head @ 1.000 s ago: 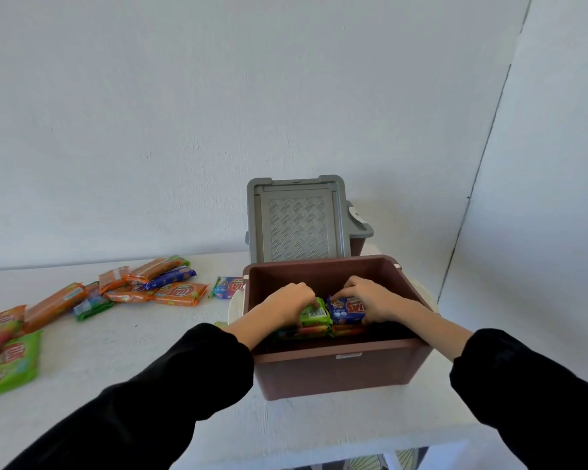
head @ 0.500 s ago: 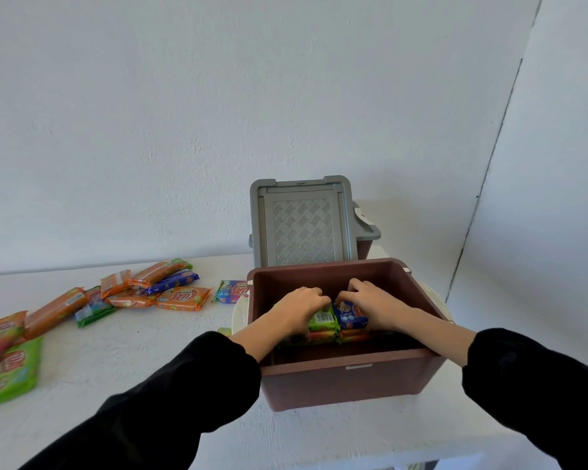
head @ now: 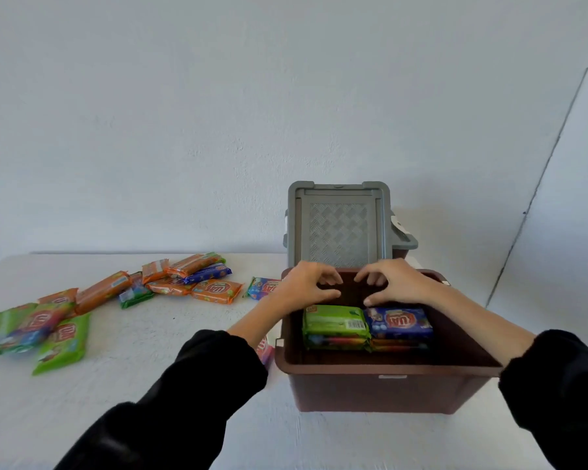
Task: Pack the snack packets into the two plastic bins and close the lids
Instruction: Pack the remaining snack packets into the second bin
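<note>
**Hand position relative to the remaining packets**

Both hands are hovering over the open brown bin [head: 387,369], near its far wall. The left hand [head: 306,287] and right hand [head: 399,283] are facing each other, close together but apart. The fingers [head: 326,274] of each hand are curving loosely inward and are gripping nothing.

Below the hands, a green packet [head: 335,321] and a blue packet [head: 401,322] are lying side by side, touching, on top of two stacks in the bin. Their long axes are running left to right. The grey lid [head: 338,228] is standing upright behind the bin. A second bin [head: 404,239] is showing only in part behind that lid.

The loose packets [head: 214,290] are lying on the tabletop [head: 150,351], all to the left of the bin. One packet [head: 263,287] is lying just beside the bin's left wall; the others are spreading well out toward the left edge. Most are lying flat with long axes roughly left to right or slightly diagonal.

Judgement: packing is partly done, and the left hand is the nearer one for the next pick. The right hand would be reaching across the bin.
</note>
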{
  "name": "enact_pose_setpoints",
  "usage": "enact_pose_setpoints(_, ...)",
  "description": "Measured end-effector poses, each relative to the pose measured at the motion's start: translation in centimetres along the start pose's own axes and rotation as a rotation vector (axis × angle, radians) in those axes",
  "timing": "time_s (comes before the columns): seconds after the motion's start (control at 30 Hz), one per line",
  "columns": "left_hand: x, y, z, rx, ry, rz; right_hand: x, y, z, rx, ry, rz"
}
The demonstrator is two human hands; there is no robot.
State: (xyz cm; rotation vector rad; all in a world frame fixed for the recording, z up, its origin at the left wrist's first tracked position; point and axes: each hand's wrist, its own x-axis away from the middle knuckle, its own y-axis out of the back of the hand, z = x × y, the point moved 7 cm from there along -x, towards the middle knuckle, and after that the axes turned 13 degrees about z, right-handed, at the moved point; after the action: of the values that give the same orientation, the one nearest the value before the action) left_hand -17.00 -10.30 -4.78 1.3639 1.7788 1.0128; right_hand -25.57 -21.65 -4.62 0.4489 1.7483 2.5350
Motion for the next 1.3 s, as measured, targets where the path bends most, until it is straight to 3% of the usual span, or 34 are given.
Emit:
enact_pose_setpoints(0.1,2.4,4.6,2.4,0.074,0.018,-0.184,-2.0,2.6,3.8,-0.056,0.074,-0.092)
enact_pose_setpoints(0.27,7.2,10.4,9.3,0.066,0.213,-0.328,-7.2,3.6,11.2,-0.082,0.228,-0.171)
enact_pose_setpoints(0.57,12.8,13.7,22.2,0.104,0.585,-0.400,-19.3,-0.1,20.4,-0.064,0.348,-0.066)
enact_pose_setpoints(0.83,11.4,11.2,31.6,0.056,0.838,-0.277,-29.4,-4.5,20.1,-0.017,0.173,0.066)
enact_pose_setpoints(1.0,9.5,8.7,34.0,-0.002,0.816,-0.166,-32.0,-7.8,18.3,-0.020,0.038,0.210)
enact_pose_setpoints(1.3,13.8,10.5,34.4,-0.134,0.887,-0.387,-33.0,-8.8,18.4,0.018,0.040,0.241)
